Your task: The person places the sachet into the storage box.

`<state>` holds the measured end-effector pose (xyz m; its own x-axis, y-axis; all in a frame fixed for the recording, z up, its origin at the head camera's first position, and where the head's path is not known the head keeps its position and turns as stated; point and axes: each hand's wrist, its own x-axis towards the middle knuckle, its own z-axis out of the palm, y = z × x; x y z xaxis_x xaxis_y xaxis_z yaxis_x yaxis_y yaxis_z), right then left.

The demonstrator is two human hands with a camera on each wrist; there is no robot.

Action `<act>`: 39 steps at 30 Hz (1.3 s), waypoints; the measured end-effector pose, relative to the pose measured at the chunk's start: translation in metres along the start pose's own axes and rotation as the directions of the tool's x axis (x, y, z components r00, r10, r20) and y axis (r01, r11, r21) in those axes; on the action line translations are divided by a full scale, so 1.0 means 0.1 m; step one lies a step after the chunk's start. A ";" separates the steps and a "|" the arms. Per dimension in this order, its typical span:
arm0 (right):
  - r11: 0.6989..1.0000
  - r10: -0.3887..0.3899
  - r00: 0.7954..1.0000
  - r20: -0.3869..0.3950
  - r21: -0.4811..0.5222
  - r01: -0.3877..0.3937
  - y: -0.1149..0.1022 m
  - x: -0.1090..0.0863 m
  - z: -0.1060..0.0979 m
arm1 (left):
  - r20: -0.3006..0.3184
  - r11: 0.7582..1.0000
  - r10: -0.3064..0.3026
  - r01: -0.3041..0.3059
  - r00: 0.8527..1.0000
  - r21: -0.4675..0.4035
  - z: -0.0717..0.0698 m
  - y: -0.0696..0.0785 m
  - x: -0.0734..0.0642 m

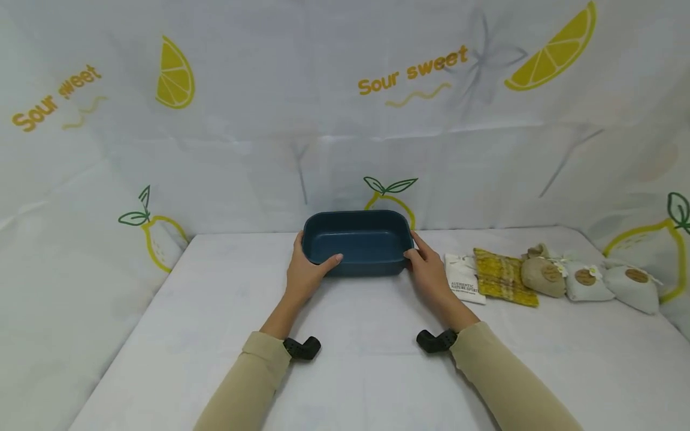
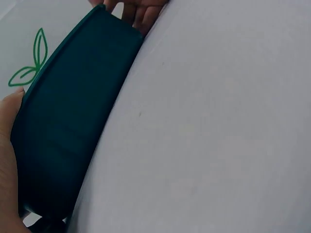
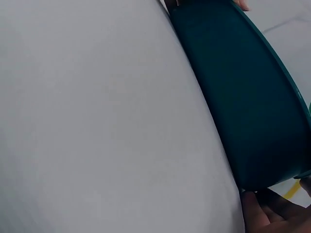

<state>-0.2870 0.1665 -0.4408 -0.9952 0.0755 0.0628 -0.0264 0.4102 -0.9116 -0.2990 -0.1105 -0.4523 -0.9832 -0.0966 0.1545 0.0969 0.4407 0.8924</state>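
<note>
A dark teal rectangular baking dish point(image 1: 357, 244) sits at the far side of the white-covered table, its hollow inside showing. At the dish's left end my left hand point(image 1: 303, 274) grips it, thumb along the front rim and fingers round the side. My right hand point(image 1: 429, 276) holds the opposite end, thumb at the front right corner. In the left wrist view the long outer wall of the dish point(image 2: 73, 111) fills the left part, its base at the tablecloth. The right wrist view shows the same wall, with my right fingers point(image 3: 257, 211) by the lower corner.
Right of the dish lie a white printed pouch point(image 1: 462, 280), a yellow patterned cloth point(image 1: 504, 278), a tan drawstring sachet point(image 1: 541, 275) and two white sachets, one nearer point(image 1: 587, 282) and one farther right point(image 1: 632, 288). Behind the table hangs a lemon-print curtain point(image 1: 259, 179).
</note>
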 end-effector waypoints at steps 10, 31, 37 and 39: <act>0.996 0.061 0.998 0.023 -0.059 -0.059 -0.07 -0.05 -0.23 | -0.023 0.997 0.057 -0.058 0.998 -0.047 0.23 0.05 0.01; 0.927 -0.230 0.963 0.143 -0.271 0.261 -0.04 -0.14 -1.13 | 0.005 0.997 0.058 -0.057 0.998 -0.057 0.17 0.03 0.04; 0.930 -0.213 0.955 0.205 -0.258 0.263 0.24 -0.11 -1.16 | 0.013 0.996 0.061 -0.060 0.998 -0.065 0.18 0.04 0.02; 0.916 -0.211 0.953 0.218 -0.295 0.270 0.33 -0.11 -1.15 | 0.017 0.996 0.061 -0.059 0.998 -0.065 0.18 0.05 0.01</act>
<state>-0.2659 0.2841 -0.4252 -0.9634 -0.2126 0.1632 -0.2650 0.6648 -0.6985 -0.3026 -0.0921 -0.4555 -0.9780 -0.0545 0.2011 0.1651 0.3864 0.9074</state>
